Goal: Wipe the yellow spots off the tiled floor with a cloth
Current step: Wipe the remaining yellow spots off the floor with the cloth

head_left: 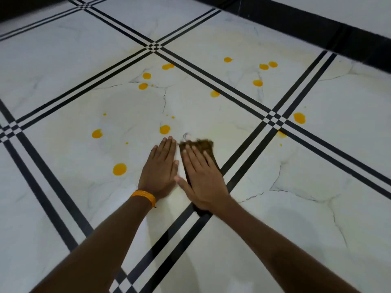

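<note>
Wiping in progress. The right hand (202,176) lies flat, fingers spread, pressing a brown cloth (198,148) onto the floor (317,208); it grips nothing. The left hand (160,168) rests just beside it, also flat and empty, palm on the tile, with an orange band (145,196) at the wrist. Yellow spots (119,169) lie left of and beyond the hands; the nearest (165,129) sits just past the left fingertips. The far spots (257,82) are well apart, and one spot (299,117) lies to the right. Judged good practice: keep the palm's pressure even, sweep each spot inward, and refold to a clean face to avoid smearing. No containers appear.
</note>
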The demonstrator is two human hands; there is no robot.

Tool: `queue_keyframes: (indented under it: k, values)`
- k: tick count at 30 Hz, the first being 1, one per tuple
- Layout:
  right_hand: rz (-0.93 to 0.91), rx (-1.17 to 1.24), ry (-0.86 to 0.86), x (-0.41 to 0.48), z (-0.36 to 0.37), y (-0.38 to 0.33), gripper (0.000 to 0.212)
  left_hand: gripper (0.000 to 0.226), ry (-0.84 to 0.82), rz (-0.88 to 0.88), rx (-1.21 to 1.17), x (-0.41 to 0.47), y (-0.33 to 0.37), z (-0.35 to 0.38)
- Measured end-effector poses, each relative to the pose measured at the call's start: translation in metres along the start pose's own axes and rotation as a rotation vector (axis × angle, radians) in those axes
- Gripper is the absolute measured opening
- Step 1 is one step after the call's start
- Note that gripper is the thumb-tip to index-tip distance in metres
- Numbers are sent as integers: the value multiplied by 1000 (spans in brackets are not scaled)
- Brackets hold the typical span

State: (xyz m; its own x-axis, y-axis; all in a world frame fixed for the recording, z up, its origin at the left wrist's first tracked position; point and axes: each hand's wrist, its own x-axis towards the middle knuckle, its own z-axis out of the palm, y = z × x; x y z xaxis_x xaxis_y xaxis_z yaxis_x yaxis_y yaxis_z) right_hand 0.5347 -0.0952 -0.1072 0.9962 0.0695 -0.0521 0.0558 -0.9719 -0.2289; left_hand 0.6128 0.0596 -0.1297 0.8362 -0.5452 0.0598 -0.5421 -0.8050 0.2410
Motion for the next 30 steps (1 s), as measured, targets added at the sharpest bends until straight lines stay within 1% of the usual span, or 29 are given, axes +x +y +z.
queue_keyframes:
  k: [1,2,3,5,6,7,8,9,11,12,13,14,15,17,18,19,20,22,23,24,25,27,28,30]
  values:
    - [-49,14,-5,-26,-1,7,79,64,3,-2,-4,1,1,0]
    - [-43,10,5,-41,-4,24,79,64,5,-6,-10,0,1,0]
    - [31,-23,24,-44,-7,48,80,64,4,-6,-12,0,2,0]
    - [273,-57,49,-22,-18,94,87,64,-1,-3,-1,0,2,1]
    - [382,-48,73,-1,-22,105,89,64,0,-1,6,0,2,2]
    - [438,-60,88,17,-25,97,88,64,2,4,6,1,3,2]
    - [418,-70,85,26,-24,73,86,64,0,8,6,1,3,1]
    - [322,-77,72,27,-16,46,83,64,4,6,8,1,2,1]
    - [8,-56,7,-5,2,1,74,64,11,8,18,0,1,1]
    - [-131,-53,-28,-28,4,0,69,64,9,12,20,1,1,0]
    - [-205,-53,-44,-46,-1,17,66,65,6,20,19,1,1,1]
    - [-203,-80,-22,-55,-6,45,64,66,-2,22,15,2,1,1]
    - [-115,-108,-11,-59,-14,81,65,67,-6,20,13,3,3,2]
    - [191,-95,54,-57,-34,155,69,67,12,11,19,2,4,2]
    - [320,-79,77,-55,-42,175,71,66,22,12,22,3,5,2]
    - [366,-76,73,-51,-42,174,72,66,25,18,30,2,3,1]
    - [347,-84,74,-53,-39,165,70,67,16,39,32,5,6,0]
    - [139,-86,1,-71,-27,140,66,69,15,44,-19,13,21,0]
    - [35,-71,-16,-84,-27,138,64,70,13,58,-56,20,34,1]
    - [5,-60,-10,-91,-33,150,62,70,6,90,-78,28,48,3]
    - [56,-64,20,-92,-38,173,62,71,-10,131,-88,39,65,6]
    - [330,-59,106,-82,-47,221,69,73,-30,191,-70,66,91,14]
    - [460,-51,139,-68,-51,237,74,73,-35,182,-55,83,97,19]
    - [619,-37,174,-38,-49,253,80,75,-52,102,-21,118,102,27]
